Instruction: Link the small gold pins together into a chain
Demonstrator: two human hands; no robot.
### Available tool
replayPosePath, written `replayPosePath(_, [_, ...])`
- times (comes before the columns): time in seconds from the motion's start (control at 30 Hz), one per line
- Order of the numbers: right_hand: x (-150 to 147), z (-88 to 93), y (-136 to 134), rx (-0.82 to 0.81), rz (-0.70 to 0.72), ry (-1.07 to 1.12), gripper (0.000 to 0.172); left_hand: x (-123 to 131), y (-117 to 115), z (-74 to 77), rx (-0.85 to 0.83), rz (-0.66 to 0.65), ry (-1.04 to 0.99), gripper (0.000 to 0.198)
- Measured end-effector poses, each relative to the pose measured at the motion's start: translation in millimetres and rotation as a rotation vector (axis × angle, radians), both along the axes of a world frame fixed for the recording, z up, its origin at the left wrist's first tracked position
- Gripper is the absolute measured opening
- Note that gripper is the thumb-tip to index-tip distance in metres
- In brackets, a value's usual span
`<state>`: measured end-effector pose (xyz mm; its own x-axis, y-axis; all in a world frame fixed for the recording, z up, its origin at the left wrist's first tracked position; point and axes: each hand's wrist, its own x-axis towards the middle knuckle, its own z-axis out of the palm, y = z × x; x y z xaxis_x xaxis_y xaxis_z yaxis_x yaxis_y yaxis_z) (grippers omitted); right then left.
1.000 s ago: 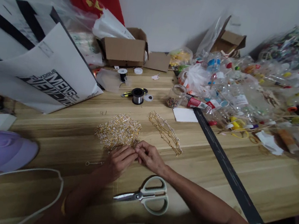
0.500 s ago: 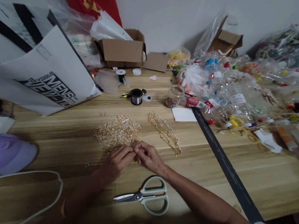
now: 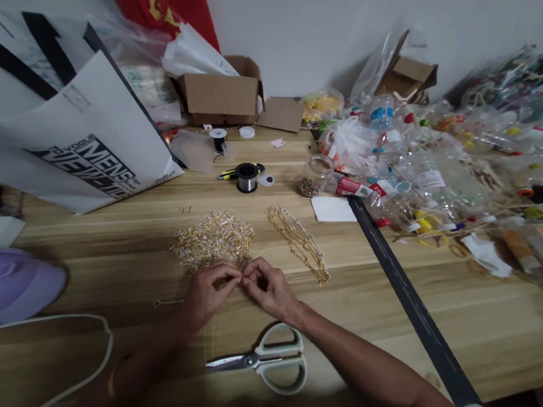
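Note:
My left hand (image 3: 211,289) and my right hand (image 3: 270,289) meet fingertip to fingertip at the near edge of a pile of small gold and silver pieces (image 3: 213,239). Both are closed in a pinch. Whatever lies between the fingertips is too small to make out. Gold and silver chain strands (image 3: 299,241) lie to the right of the pile. A single thin piece with a ring end (image 3: 166,303) rests left of my left wrist. Below my hands are scissors (image 3: 269,360) with pale handles, their blades pointing left.
Behind the pile stand a wire spool (image 3: 247,177) and a glass jar (image 3: 316,175) with small beads. A white paper bag (image 3: 84,130) is at left, above a purple device (image 3: 1,290) and a white cable (image 3: 105,325). Plastic bottles (image 3: 431,179) crowd the right, past a black strip (image 3: 405,290).
My left fingers have shifted from lying flatter to a raised, rounder pinch, with a gap showing between thumb and finger. My right hand stays nearly in place.

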<state>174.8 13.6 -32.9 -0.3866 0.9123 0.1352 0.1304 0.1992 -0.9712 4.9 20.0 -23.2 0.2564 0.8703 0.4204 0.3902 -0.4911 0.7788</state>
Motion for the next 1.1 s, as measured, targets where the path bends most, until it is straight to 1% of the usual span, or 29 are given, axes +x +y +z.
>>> replayPosePath(0.1, [-0.3, -0.1, 0.5, 0.008, -0.008, -0.014, 0.011, -0.9, -0.2, -0.6, -0.163, 0.013, -0.057, 0.007])
replayPosePath(0.2, [-0.5, 0.4, 1.1, 0.013, -0.011, -0.024, 0.011, -1.6, -0.8, 0.6, -0.318, 0.053, -0.109, 0.004])
replayPosePath(0.37, [-0.2, -0.9, 1.8, 0.02, -0.005, -0.047, 0.01, -2.0, -0.1, 5.1, -0.444, 0.079, -0.156, 0.007])
replayPosePath(0.5, [0.1, -2.3, 1.9, 0.029, -0.006, -0.061, 0.01, -2.2, 0.7, 9.5, -0.49, 0.073, -0.169, 0.007])
replayPosePath(0.6, [0.3, -1.8, 1.7, 0.03, -0.004, -0.063, 0.01, -2.7, 0.8, 11.5, -0.519, 0.04, -0.169, 0.008])
replayPosePath(0.9, [0.5, 1.9, 1.3, 0.036, -0.007, -0.08, 0.009, -3.7, 3.0, 7.2, -0.524, 0.003, -0.21, 0.01])
replayPosePath(1.1, [0.4, -0.5, 1.2, 0.023, -0.003, -0.081, 0.011, -4.9, 3.7, 9.1, -0.571, -0.041, -0.216, 0.013])
